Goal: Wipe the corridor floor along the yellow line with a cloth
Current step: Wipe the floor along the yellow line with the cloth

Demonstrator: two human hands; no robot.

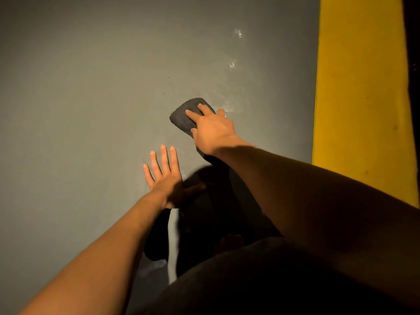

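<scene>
A dark grey folded cloth [184, 114] lies flat on the grey corridor floor [91, 87]. My right hand [212, 129] presses down on it with straight, spread fingers, covering its near right part. My left hand [164, 176] rests flat on the floor closer to me and to the left of the cloth, fingers spread and straight, holding nothing. The broad yellow line [361, 98] runs along the right side, well to the right of the cloth.
Wet shiny patches [238, 32] glint on the floor beyond and just right of the cloth. A dark strip [412, 64] borders the yellow line at the far right. My shadowed legs and a bare foot [229, 242] fill the bottom centre.
</scene>
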